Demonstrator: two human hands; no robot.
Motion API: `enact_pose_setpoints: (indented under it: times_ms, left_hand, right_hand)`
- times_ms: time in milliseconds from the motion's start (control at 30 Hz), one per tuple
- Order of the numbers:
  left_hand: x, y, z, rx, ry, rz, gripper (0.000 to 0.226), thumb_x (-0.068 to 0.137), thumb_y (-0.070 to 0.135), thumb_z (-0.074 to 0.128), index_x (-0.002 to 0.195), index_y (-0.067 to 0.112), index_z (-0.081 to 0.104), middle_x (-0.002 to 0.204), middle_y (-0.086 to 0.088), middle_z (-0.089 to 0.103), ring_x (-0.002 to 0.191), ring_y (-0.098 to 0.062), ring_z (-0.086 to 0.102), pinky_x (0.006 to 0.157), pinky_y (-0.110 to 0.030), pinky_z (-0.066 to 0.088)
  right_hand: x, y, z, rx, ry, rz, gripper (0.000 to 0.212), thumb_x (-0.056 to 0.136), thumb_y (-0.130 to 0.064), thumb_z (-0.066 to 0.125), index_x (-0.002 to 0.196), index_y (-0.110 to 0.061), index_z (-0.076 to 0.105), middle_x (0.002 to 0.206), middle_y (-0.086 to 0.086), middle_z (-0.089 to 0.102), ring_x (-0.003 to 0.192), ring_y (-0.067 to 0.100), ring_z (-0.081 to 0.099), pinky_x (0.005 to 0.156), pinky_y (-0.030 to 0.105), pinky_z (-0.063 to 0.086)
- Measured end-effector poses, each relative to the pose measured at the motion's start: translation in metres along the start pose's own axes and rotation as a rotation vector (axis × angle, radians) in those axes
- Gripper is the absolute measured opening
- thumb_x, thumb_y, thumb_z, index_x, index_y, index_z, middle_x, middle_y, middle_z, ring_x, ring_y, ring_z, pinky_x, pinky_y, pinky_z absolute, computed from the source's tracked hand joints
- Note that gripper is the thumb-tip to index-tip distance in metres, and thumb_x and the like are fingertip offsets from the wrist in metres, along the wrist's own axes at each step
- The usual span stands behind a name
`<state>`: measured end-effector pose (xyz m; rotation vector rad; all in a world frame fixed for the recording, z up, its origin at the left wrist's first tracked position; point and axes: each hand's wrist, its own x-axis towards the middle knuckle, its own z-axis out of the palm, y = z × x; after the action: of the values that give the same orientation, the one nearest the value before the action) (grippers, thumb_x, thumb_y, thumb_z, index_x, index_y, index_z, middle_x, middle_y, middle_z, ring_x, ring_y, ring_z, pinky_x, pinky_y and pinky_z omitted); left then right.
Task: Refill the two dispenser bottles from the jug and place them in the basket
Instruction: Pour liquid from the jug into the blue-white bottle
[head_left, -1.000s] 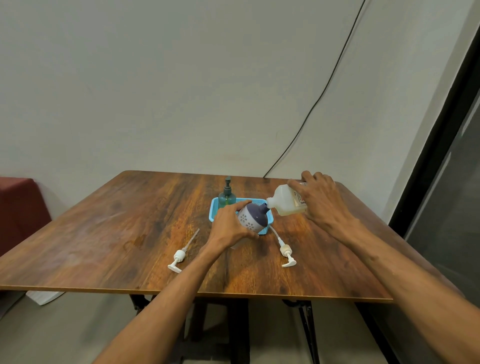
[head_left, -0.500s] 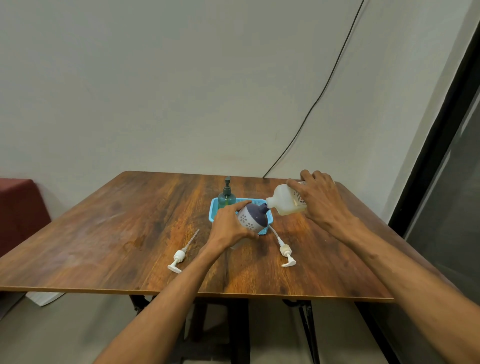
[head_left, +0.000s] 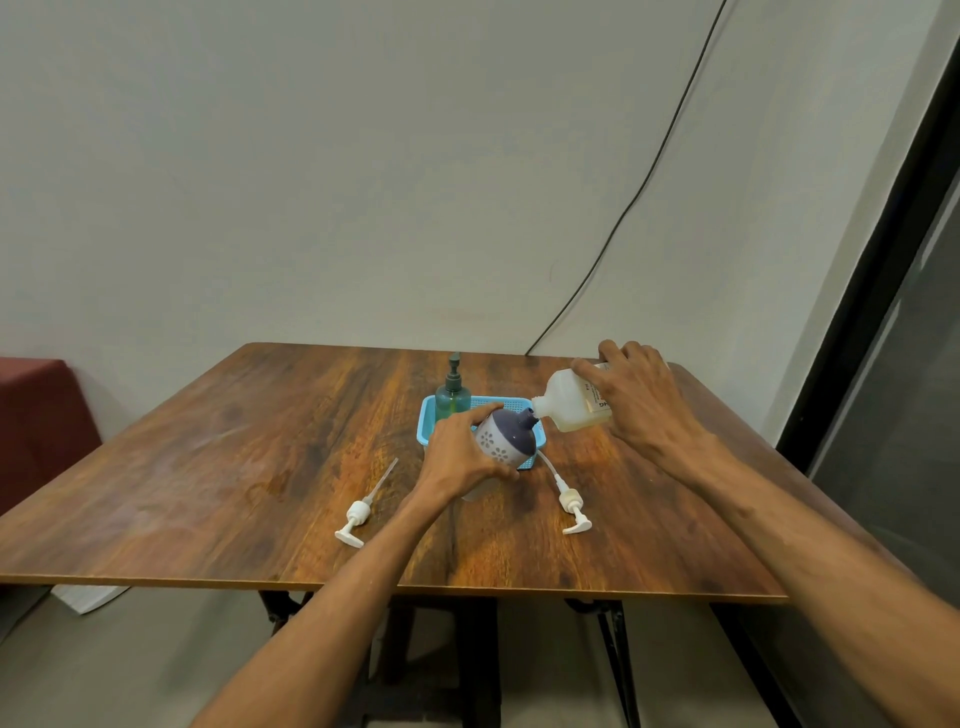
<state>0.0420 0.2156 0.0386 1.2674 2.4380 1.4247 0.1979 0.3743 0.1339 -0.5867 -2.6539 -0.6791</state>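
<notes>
My left hand (head_left: 462, 452) grips a round purple-and-white dispenser bottle (head_left: 506, 437), tilted with its open neck toward the right. My right hand (head_left: 641, 402) holds a translucent white jug (head_left: 569, 408) tipped on its side, its spout touching the bottle's neck. Behind them sits a light blue basket (head_left: 428, 423) with a green pump bottle (head_left: 452, 395) standing at its far left corner. Two white pump heads lie on the table: one pump head (head_left: 358, 514) left of my left wrist, the other pump head (head_left: 571, 506) to the right.
The wooden table (head_left: 208, 467) stands against a pale wall, with a black cable (head_left: 639, 192) running down to its back edge. A dark red seat (head_left: 36, 415) is at the left and a dark door frame (head_left: 883, 249) at the right.
</notes>
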Motion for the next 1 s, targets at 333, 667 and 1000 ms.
enact_pose_setpoints:
  times_ms: [333,667,1000]
  left_hand:
    - [-0.0008,-0.0017,0.0019,-0.006,-0.001,-0.004,0.093,0.055,0.029,0.094,0.138,0.019,0.054,0.128,0.001,0.063,0.115,-0.015,0.059,0.099,-0.035,0.051]
    - [-0.0008,-0.0024,0.0029,-0.014,-0.005,-0.012,0.091,0.057,0.028,0.094,0.139,0.018,0.054,0.129,0.001,0.063,0.115,-0.015,0.059,0.097,-0.029,0.047]
    - [-0.0012,-0.0017,0.0029,-0.015,-0.006,-0.018,0.09,0.057,0.027,0.094,0.138,0.019,0.054,0.129,0.0,0.063,0.114,-0.014,0.059,0.096,-0.027,0.045]
  right_hand:
    - [0.0003,-0.0002,0.0021,-0.011,0.029,0.004,0.078,0.071,-0.022,0.089,0.14,-0.028,0.052,0.131,0.011,0.055,0.113,0.03,0.056,0.1,0.045,0.046]
    - [0.0,-0.0018,-0.0042,-0.025,-0.017,-0.019,0.078,0.08,-0.025,0.082,0.147,-0.028,0.042,0.141,0.01,0.047,0.123,0.03,0.05,0.108,0.044,0.039]
    - [0.0,-0.0023,-0.0067,-0.041,-0.019,-0.022,0.077,0.082,-0.026,0.081,0.148,-0.029,0.041,0.142,0.009,0.046,0.123,0.029,0.049,0.107,0.043,0.04]
